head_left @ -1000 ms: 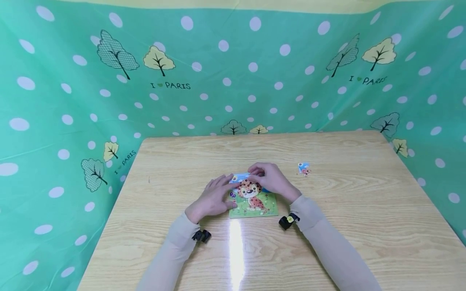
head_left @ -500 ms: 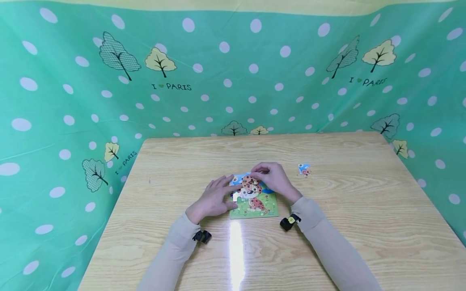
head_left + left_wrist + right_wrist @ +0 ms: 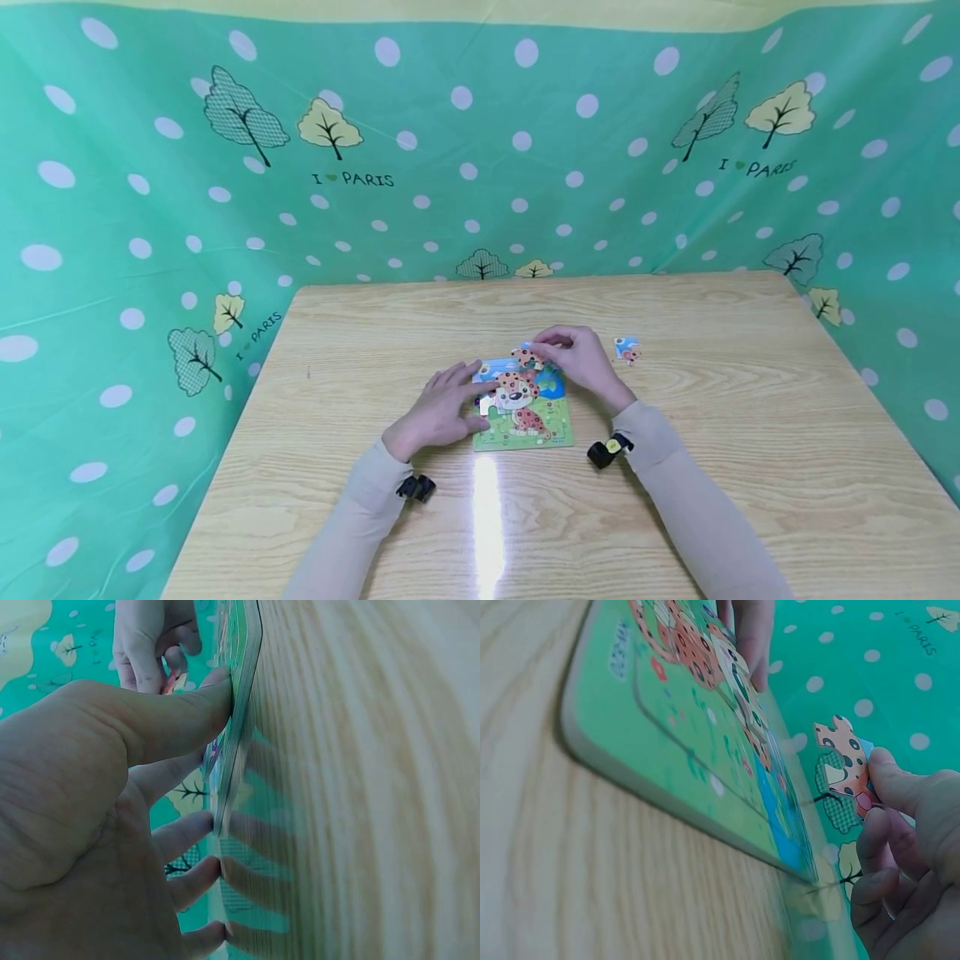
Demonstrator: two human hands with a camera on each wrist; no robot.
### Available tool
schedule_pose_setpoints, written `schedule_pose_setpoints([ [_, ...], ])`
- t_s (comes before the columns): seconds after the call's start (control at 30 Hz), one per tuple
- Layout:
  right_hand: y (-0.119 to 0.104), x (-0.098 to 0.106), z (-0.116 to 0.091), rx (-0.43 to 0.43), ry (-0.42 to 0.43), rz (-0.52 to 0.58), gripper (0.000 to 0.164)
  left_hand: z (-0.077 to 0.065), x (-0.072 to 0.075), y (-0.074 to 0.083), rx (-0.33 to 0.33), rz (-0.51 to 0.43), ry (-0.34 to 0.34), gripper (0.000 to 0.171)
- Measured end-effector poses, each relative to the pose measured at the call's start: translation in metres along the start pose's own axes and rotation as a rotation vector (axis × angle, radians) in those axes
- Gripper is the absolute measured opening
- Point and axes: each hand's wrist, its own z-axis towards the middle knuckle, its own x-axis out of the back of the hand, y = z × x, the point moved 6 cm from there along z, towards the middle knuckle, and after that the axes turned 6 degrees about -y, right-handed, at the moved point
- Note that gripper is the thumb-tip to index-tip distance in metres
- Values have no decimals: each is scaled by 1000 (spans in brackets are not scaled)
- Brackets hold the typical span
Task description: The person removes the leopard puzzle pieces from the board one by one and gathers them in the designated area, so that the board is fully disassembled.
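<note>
A square jigsaw puzzle board [image 3: 551,425] with a spotted leopard cub picture lies on the wooden table. My left hand [image 3: 444,408] rests at its left side, fingers spread; in the left wrist view the thumb [image 3: 180,712] lies on the board's edge and the other fingertips reach down to the tabletop. Above the board's top edge, my right hand [image 3: 581,357] pinches an orange spotted puzzle piece [image 3: 847,761] with a bit of blue, between thumb and fingers. The piece is raised off the board. A gap shows at the board's left part, by the left hand.
Another loose puzzle piece [image 3: 627,350], blue and orange, lies on the table [image 3: 712,400] to the right of the right hand. A green dotted cloth [image 3: 480,125] hangs behind and beside the table. A bright light reflection runs down the table's front.
The right hand has lifted the spotted piece off the board's top part and moved up and right with it. The left hand stays at the board's left side.
</note>
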Motion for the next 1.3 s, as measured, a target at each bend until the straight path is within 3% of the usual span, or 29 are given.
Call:
schedule_pose_setpoints([
  [0.87, 21, 33, -12, -44, 40, -15, 24, 0, -1, 2, 4, -12, -6, 66],
  [1.13, 28, 48, -17, -49, 79, -95, 28, -1, 0, 2, -2, -28, -7, 67],
  [1.3, 37, 58, -20, -78, 99, -91, 34, -1, 1, 2, 0, -23, -9, 67],
])
